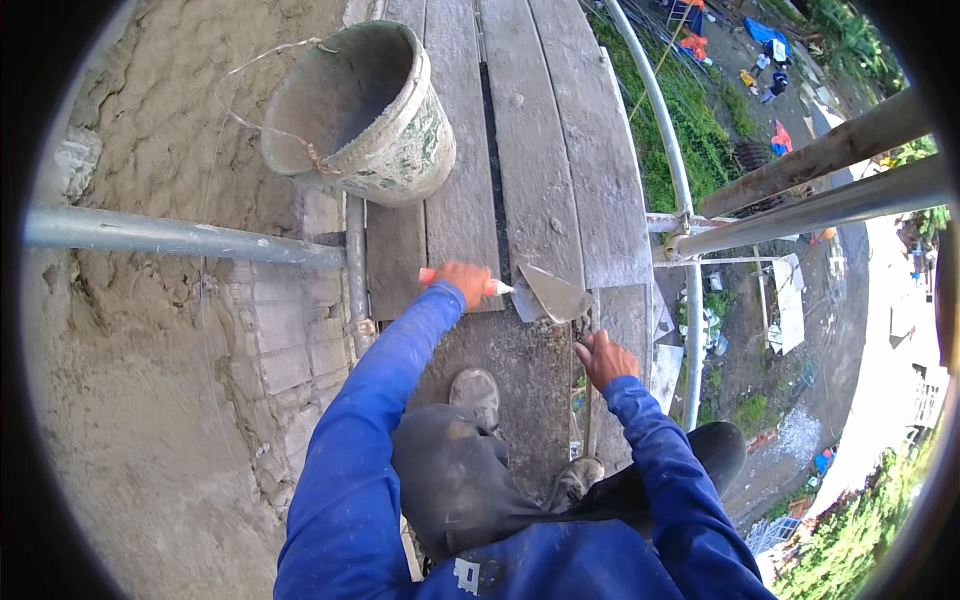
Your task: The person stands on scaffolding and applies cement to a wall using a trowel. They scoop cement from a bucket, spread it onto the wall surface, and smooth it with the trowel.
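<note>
My left hand [462, 282] is closed around a red tube [430, 276] with a white nozzle, whose tip reaches to a trowel blade [555, 295] over the planks. My right hand [608, 360] grips the trowel's handle [586, 342], lower and to the right of the blade. Another grey flat piece shows partly under the blade; I cannot make out what it is. Beyond my hands a dirty pale bucket [415, 140] with a wire handle stands on the weathered wooden planks [550, 130].
A rough plastered wall [150, 370] runs along the left, crossed by a steel pipe [180, 235]. Scaffold rails [800, 215] edge the planks on the right. Far below lie ground, debris, greenery and some people [772, 80]. My booted feet [475, 400] rest on the planking.
</note>
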`<state>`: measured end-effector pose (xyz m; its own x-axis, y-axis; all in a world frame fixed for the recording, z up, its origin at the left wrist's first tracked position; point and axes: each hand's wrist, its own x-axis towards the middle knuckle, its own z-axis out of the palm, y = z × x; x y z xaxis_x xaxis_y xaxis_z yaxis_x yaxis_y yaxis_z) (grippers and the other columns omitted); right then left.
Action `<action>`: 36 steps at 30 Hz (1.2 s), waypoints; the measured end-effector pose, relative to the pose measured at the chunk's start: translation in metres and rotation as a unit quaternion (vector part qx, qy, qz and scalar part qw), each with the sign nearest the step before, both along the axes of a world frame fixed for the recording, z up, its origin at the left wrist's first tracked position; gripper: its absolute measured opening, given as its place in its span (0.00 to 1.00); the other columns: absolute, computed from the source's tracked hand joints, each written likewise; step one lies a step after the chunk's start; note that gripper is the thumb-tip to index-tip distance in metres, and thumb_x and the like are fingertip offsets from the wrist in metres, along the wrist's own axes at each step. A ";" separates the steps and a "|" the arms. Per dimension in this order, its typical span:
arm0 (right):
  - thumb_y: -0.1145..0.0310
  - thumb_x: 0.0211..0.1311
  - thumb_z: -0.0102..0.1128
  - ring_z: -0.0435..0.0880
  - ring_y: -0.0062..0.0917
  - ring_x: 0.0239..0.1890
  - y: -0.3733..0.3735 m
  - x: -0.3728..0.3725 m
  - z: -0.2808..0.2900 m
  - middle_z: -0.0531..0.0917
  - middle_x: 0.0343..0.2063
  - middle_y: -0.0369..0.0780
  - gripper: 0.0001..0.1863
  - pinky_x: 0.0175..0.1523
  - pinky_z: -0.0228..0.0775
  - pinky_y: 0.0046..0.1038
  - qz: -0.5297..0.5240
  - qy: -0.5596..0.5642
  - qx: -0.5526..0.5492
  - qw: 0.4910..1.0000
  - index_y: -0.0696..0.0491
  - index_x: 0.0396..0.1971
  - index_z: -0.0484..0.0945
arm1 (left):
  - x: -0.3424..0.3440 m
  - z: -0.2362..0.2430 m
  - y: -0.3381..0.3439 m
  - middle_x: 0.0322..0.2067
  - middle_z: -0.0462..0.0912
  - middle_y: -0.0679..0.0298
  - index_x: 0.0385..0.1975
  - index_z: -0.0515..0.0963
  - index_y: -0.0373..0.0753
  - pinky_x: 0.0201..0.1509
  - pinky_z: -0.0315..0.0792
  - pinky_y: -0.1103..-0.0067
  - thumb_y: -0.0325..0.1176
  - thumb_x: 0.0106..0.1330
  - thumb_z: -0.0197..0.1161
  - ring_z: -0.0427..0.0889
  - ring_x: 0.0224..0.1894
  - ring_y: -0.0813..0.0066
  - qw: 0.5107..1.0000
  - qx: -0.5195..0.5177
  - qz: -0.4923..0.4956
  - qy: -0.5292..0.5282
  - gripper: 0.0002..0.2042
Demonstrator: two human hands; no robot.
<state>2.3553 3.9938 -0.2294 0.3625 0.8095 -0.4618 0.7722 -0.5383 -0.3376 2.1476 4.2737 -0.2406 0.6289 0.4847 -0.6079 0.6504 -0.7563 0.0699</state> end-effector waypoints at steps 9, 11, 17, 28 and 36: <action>0.38 0.68 0.53 0.87 0.50 0.31 0.013 0.008 -0.012 0.86 0.28 0.52 0.28 0.35 0.77 0.50 0.009 -0.016 0.008 1.000 0.53 0.42 0.73 | 0.000 0.000 0.008 0.39 0.87 0.57 0.45 0.80 0.45 0.50 0.76 0.59 0.33 0.58 0.63 0.86 0.46 0.55 1.000 0.009 0.003 -0.014 0.14; 0.38 0.69 0.51 0.86 0.53 0.34 0.024 0.007 0.000 0.86 0.31 0.54 0.30 0.40 0.77 0.51 0.005 0.020 -0.018 1.000 0.55 0.43 0.73 | 0.002 0.002 0.007 0.42 0.87 0.56 0.47 0.80 0.45 0.53 0.77 0.61 0.35 0.60 0.63 0.85 0.49 0.56 1.000 0.008 0.008 0.009 0.14; 0.40 0.71 0.48 0.83 0.58 0.43 -0.021 0.005 0.010 0.83 0.39 0.61 0.32 0.50 0.73 0.51 -0.203 0.145 0.052 0.967 0.61 0.47 0.74 | -0.001 0.020 -0.038 0.47 0.85 0.51 0.52 0.78 0.42 0.57 0.75 0.60 0.47 0.60 0.65 0.84 0.52 0.54 0.981 -0.080 0.177 -0.026 0.23; 0.40 0.71 0.48 0.83 0.57 0.46 0.008 -0.068 -0.010 0.84 0.43 0.57 0.30 0.52 0.72 0.52 -0.218 0.195 0.052 0.955 0.54 0.53 0.72 | 0.025 -0.038 -0.088 0.30 0.76 0.58 0.55 0.65 0.35 0.24 0.79 0.68 0.43 0.65 0.66 0.81 0.23 0.68 0.636 -0.403 0.576 -0.319 0.26; 0.40 0.71 0.47 0.85 0.55 0.38 0.001 -0.078 0.004 0.85 0.34 0.57 0.28 0.45 0.74 0.54 -0.165 0.158 -0.008 0.974 0.53 0.49 0.69 | 0.018 -0.057 -0.092 0.43 0.81 0.54 0.58 0.68 0.41 0.38 0.82 0.55 0.54 0.75 0.49 0.85 0.38 0.57 0.598 -0.469 0.576 -0.301 0.24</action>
